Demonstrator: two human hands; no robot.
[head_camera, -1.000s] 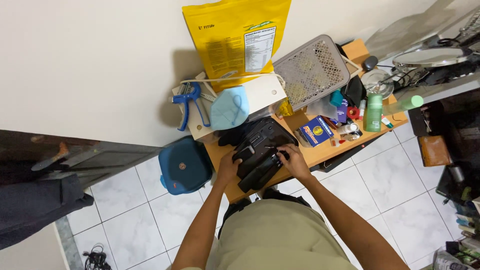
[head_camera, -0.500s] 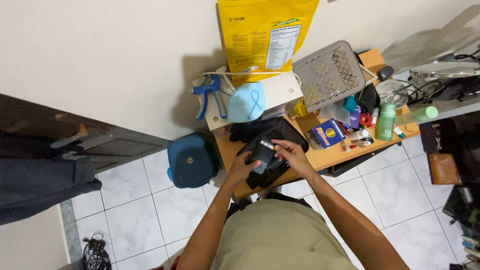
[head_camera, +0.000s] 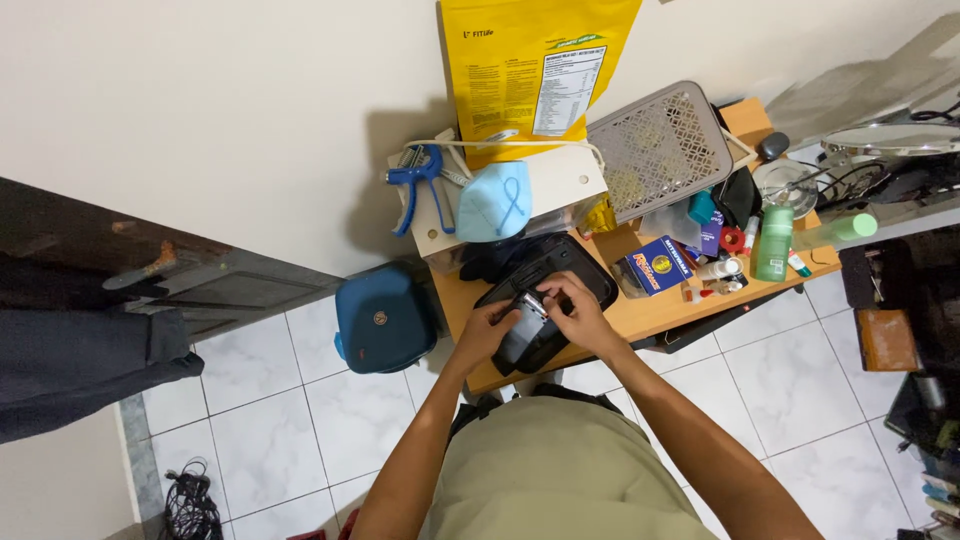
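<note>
Both hands meet over a small black device (head_camera: 521, 335) with a silvery end, held just above an open black case (head_camera: 572, 268) on the wooden table (head_camera: 655, 310). My left hand (head_camera: 482, 333) grips the device's left side. My right hand (head_camera: 578, 310) pinches its upper end from the right, fingers curled on it. Part of the device is hidden by my fingers.
A yellow bag (head_camera: 530, 70) leans on the wall behind a white box (head_camera: 560, 180) with a blue face mask (head_camera: 495, 203) and a blue hand tool (head_camera: 415, 180). A grey basket (head_camera: 660, 150), a green bottle (head_camera: 773, 243) and a small blue box (head_camera: 655, 265) crowd the table's right. A blue bin (head_camera: 380, 318) stands on the tiled floor.
The view has shifted, so the table sits further right. My hands lifted the device off the case and drew together on it; the right hand moved onto its upper end.
</note>
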